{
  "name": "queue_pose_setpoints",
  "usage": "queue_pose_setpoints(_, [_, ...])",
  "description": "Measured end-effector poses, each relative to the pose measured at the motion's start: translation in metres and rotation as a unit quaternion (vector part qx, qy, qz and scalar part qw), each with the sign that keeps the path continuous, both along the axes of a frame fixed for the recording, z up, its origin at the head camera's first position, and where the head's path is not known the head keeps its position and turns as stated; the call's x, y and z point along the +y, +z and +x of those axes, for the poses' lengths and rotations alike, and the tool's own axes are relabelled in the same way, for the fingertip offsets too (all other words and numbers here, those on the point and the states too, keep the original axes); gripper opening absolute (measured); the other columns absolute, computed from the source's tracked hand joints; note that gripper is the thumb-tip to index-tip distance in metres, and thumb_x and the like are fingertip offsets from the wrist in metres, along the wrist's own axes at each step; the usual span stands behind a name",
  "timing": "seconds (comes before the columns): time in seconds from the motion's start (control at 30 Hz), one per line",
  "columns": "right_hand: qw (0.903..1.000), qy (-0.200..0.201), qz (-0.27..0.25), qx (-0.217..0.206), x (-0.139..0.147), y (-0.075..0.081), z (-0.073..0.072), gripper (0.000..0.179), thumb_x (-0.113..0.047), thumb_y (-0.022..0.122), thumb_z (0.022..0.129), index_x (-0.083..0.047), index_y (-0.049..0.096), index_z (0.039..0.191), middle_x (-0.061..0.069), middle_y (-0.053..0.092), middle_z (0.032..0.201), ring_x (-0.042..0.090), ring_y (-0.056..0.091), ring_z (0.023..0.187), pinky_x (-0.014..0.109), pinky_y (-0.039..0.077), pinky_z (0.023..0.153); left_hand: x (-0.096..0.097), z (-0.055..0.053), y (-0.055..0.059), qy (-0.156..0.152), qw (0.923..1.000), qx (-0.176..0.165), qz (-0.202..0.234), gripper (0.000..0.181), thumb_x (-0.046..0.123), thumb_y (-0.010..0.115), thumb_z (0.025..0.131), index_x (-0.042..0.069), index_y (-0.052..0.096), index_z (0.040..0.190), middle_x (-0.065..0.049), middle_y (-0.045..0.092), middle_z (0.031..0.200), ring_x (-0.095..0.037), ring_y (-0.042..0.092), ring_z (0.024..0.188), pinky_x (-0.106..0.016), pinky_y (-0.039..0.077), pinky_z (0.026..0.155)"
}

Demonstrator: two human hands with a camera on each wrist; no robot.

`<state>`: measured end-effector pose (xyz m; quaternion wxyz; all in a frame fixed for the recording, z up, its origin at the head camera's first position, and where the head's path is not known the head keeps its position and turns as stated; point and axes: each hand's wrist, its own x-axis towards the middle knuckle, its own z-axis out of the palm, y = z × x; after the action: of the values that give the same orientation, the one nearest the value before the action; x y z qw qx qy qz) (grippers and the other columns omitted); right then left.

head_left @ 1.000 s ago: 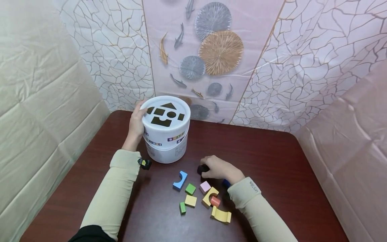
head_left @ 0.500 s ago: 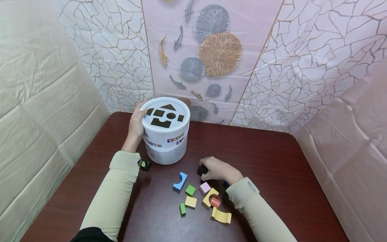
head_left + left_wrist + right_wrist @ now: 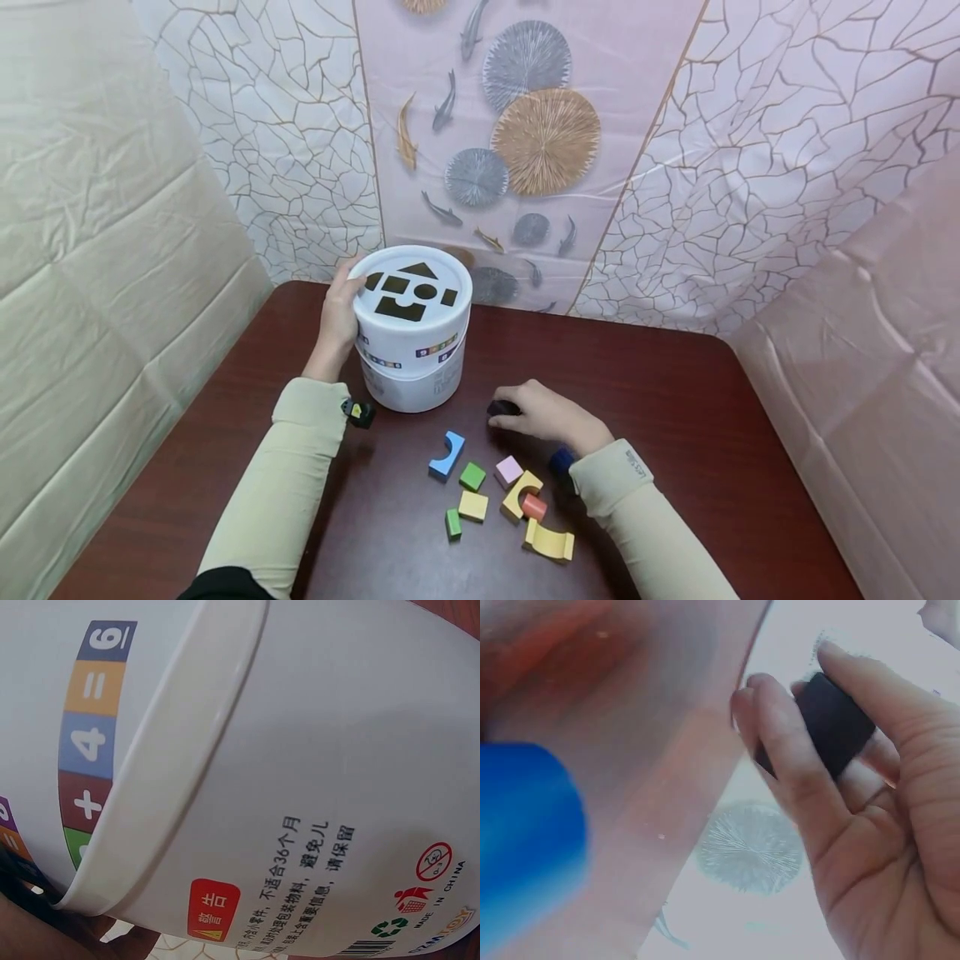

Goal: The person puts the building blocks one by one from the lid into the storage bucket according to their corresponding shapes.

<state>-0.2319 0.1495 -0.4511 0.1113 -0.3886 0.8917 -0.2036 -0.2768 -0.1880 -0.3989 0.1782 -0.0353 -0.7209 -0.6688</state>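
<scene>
White bucket (image 3: 408, 350) upright on worktop (image 3: 660, 392), slotted lid (image 3: 452, 273) on; contents not visible through dark cut-outs. Left hand (image 3: 337, 317) grips bucket's side. Right hand (image 3: 543, 414) pinches black block (image 3: 836, 724), bucket's right; loose blocks (image 3: 473, 506) outside.

Table (image 3: 652, 383): dark red-brown, rounded far corners
Far hanging (image 3: 540, 150): pink centre with fish and discs, crackle pattern either side
Left cloth (image 3: 112, 250): pale cream, creased
Right cloth (image 3: 862, 350): pinkish, creased
</scene>
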Motion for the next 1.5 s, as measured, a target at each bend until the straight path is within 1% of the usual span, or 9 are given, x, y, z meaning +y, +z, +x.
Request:
queue_pose_setpoints(0.2, [0.9956, -0.017, -0.070, 0.060, -0.005, 0.019, -0.001, 0.021, -0.031, 0.061, 0.102, -0.014, 0.060, 0.115, -0.008, 0.061, 0.092, 0.006, 0.059, 0.078, 0.027, 0.052, 0.071, -0.001, -0.002, -0.001, -0.006, 0.9999, -0.001, 0.014, 0.050, 0.018, 0.037, 0.102, 0.008, 0.045, 0.150, -0.009, 0.046, 0.151, -0.023, 0.041, 0.137, -0.041, 0.027, 0.116])
queue_pose_setpoints(0.4, [0.9895, -0.020, -0.128, 0.065, -0.015, 0.046, -0.004, 0.047, -0.024, 0.067, 0.098, -0.008, 0.039, 0.132, 0.004, 0.059, 0.094, 0.013, 0.060, 0.076, 0.029, 0.053, 0.066, 0.002, 0.006, 0.010, -0.013, 0.9996, -0.010, 0.021, 0.050, 0.013, 0.037, 0.101, 0.003, 0.045, 0.149, -0.015, 0.045, 0.151, -0.027, 0.041, 0.136, -0.041, 0.028, 0.116])
queue_pose_setpoints(0.53, [0.9811, -0.003, -0.148, 0.125, -0.029, 0.081, -0.011, 0.046, -0.021, 0.061, 0.101, -0.002, 0.041, 0.138, 0.012, 0.062, 0.109, 0.018, 0.064, 0.094, 0.035, 0.055, 0.081, 0.005, 0.017, 0.024, -0.015, 0.9996, -0.013, 0.020, 0.050, 0.012, 0.037, 0.101, 0.000, 0.044, 0.149, -0.019, 0.044, 0.151, -0.030, 0.041, 0.136, -0.040, 0.028, 0.116])
queue_pose_setpoints(0.67, [0.9682, -0.002, -0.186, 0.167, -0.051, 0.122, -0.020, 0.052, -0.025, 0.059, 0.102, -0.002, 0.041, 0.145, 0.016, 0.055, 0.139, 0.024, 0.053, 0.128, 0.042, 0.043, 0.106, 0.006, 0.020, 0.027, -0.015, 0.9997, -0.012, 0.017, 0.051, 0.015, 0.036, 0.101, 0.001, 0.043, 0.150, -0.020, 0.042, 0.152, -0.032, 0.040, 0.137, -0.041, 0.028, 0.116])
queue_pose_setpoints(0.83, [0.9726, -0.012, -0.187, 0.137, -0.094, 0.150, -0.037, 0.049, -0.026, 0.060, 0.102, -0.001, 0.036, 0.136, 0.019, 0.058, 0.129, 0.024, 0.061, 0.111, 0.037, 0.049, 0.094, 0.004, 0.017, 0.024, -0.019, 0.9994, -0.021, 0.018, 0.050, 0.014, 0.036, 0.102, 0.004, 0.043, 0.150, -0.017, 0.042, 0.153, -0.030, 0.040, 0.137, -0.041, 0.028, 0.116])
queue_pose_setpoints(1.0, [0.9828, -0.019, -0.139, 0.120, -0.142, 0.145, -0.063, 0.042, -0.034, 0.058, 0.103, -0.004, 0.049, 0.131, 0.014, 0.065, 0.119, 0.021, 0.063, 0.100, 0.034, 0.049, 0.084, -0.001, 0.003, 0.006, -0.022, 0.9993, -0.020, 0.023, 0.050, 0.017, 0.037, 0.103, 0.009, 0.043, 0.152, -0.012, 0.043, 0.153, -0.025, 0.040, 0.136, -0.040, 0.028, 0.115])
queue_pose_setpoints(1.13, [0.9838, -0.084, -0.121, 0.102, -0.159, 0.128, -0.078, 0.043, -0.041, 0.055, 0.103, -0.008, 0.057, 0.131, 0.009, 0.066, 0.121, 0.018, 0.062, 0.106, 0.033, 0.049, 0.089, 0.000, 0.000, 0.000, -0.020, 0.9996, -0.019, 0.005, 0.050, 0.022, 0.037, 0.103, 0.012, 0.043, 0.152, -0.009, 0.043, 0.153, -0.024, 0.040, 0.136, -0.041, 0.028, 0.115])
queue_pose_setpoints(1.3, [0.9760, -0.139, -0.097, 0.137, -0.164, 0.119, -0.082, 0.040, -0.039, 0.058, 0.102, -0.008, 0.063, 0.128, 0.009, 0.063, 0.128, 0.024, 0.054, 0.124, 0.037, 0.040, 0.105, 0.001, 0.001, -0.002, -0.010, 0.9997, -0.020, -0.005, 0.050, 0.023, 0.038, 0.102, 0.014, 0.045, 0.151, -0.007, 0.044, 0.153, -0.023, 0.040, 0.138, -0.041, 0.026, 0.117])
queue_pose_setpoints(1.5, [0.9607, -0.189, -0.083, 0.185, -0.169, 0.118, -0.082, 0.034, -0.040, 0.065, 0.098, -0.014, 0.067, 0.120, 0.006, 0.067, 0.120, 0.026, 0.058, 0.116, 0.038, 0.046, 0.098, -0.003, 0.002, 0.004, -0.014, 0.9995, -0.027, -0.013, 0.051, 0.020, 0.037, 0.103, 0.014, 0.042, 0.153, -0.007, 0.038, 0.158, -0.022, 0.033, 0.144, -0.041, 0.022, 0.119])
